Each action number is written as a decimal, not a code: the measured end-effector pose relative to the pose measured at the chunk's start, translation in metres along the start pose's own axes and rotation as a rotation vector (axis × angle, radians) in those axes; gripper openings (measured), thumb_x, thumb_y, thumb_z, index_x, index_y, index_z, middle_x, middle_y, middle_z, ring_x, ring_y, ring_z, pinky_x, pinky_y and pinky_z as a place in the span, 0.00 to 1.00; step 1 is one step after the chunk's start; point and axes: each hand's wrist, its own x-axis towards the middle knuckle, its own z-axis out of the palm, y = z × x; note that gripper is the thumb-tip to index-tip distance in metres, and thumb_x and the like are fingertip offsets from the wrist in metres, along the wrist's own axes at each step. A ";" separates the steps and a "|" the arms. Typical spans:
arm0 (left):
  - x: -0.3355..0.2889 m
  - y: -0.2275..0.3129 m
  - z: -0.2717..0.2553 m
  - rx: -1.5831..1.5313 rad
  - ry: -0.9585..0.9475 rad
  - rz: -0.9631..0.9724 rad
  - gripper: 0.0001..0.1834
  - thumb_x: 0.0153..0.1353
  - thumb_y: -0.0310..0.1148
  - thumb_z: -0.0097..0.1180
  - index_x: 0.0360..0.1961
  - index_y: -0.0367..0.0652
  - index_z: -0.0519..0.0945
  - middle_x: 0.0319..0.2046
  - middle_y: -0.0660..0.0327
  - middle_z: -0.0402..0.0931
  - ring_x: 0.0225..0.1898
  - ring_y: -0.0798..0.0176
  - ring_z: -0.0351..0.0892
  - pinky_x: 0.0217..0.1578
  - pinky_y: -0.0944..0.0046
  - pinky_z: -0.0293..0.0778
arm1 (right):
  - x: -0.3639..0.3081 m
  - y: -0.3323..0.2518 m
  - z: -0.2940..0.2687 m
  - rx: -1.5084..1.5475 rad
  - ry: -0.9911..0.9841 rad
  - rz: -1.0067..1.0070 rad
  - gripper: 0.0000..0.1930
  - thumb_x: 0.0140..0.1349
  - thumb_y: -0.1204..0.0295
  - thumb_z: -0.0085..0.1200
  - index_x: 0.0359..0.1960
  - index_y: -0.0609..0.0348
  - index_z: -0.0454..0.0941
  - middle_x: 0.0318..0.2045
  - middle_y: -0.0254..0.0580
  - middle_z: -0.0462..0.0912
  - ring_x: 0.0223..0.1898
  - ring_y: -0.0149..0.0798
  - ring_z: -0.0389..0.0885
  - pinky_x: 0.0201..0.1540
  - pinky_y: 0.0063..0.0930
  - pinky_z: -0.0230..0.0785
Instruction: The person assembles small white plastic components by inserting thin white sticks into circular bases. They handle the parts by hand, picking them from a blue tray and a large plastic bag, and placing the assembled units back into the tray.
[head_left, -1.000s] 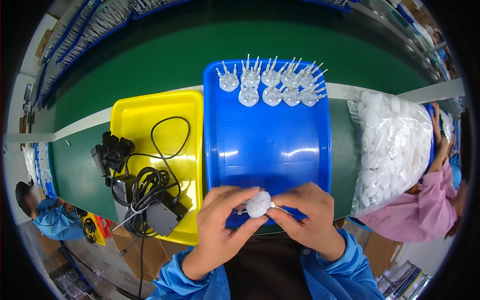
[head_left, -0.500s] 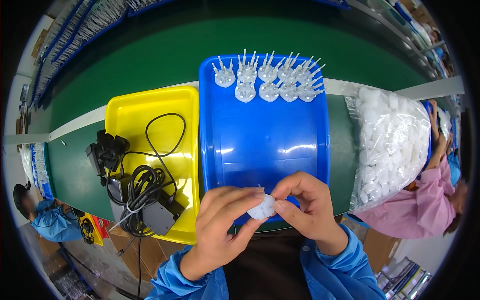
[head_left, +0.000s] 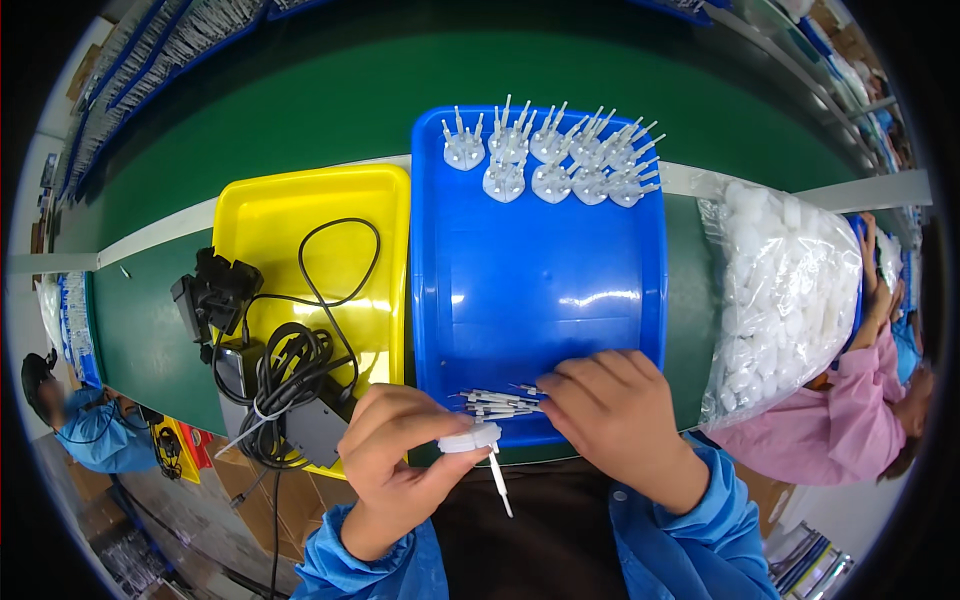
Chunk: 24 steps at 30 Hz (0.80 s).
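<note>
Between thumb and fingers, my left hand pinches a round white plastic base above the blue tray's near edge. One thin white pin sticks down out of it. My right hand is palm down over the tray's near side, its fingers drawn together at a pile of white pins with thin metal ends. One pin's end reaches the fingertips, but whether they grip it is hidden. Along the far end of the blue tray stand several white bases with upright pins, in two rows.
To the left, a yellow tray carries a bundled black cable and a black clamp-like device. A clear bag of white plastic parts lies to the right. Co-workers sit at both sides, one in a pink sleeve.
My right hand has let go of the white base and moved to the pin pile, which now shows. The left hand has shifted left and tilted the base, so its pin shows.
</note>
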 end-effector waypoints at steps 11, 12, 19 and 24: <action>-0.007 0.005 0.032 -0.733 -0.065 -0.405 0.16 0.72 0.13 0.65 0.58 0.34 0.79 0.58 0.43 0.88 0.61 0.55 0.90 0.62 0.58 0.84 | 0.006 -0.015 0.007 0.628 0.322 0.086 0.12 0.52 0.77 0.75 0.37 0.49 0.88 0.26 0.28 0.87 0.25 0.35 0.86 0.32 0.31 0.72; -0.007 0.007 0.033 -0.732 -0.071 -0.414 0.17 0.72 0.14 0.65 0.60 0.34 0.79 0.58 0.43 0.88 0.61 0.55 0.90 0.62 0.58 0.84 | 0.005 -0.016 0.007 0.627 0.335 0.070 0.12 0.52 0.76 0.76 0.37 0.49 0.89 0.26 0.28 0.88 0.25 0.35 0.86 0.32 0.30 0.72; -0.004 0.008 0.037 -0.669 -0.075 -0.425 0.21 0.74 0.15 0.63 0.66 0.33 0.83 0.59 0.47 0.88 0.61 0.55 0.90 0.62 0.60 0.84 | -0.006 -0.010 0.013 0.496 0.341 0.106 0.13 0.57 0.73 0.79 0.44 0.49 0.92 0.20 0.26 0.84 0.19 0.31 0.82 0.26 0.26 0.69; -0.002 0.004 0.038 -0.599 -0.053 -0.397 0.20 0.73 0.15 0.63 0.64 0.34 0.86 0.60 0.49 0.88 0.59 0.59 0.90 0.60 0.62 0.84 | -0.008 -0.009 0.010 0.568 0.281 0.154 0.12 0.60 0.74 0.77 0.45 0.52 0.93 0.19 0.28 0.85 0.18 0.32 0.82 0.25 0.26 0.70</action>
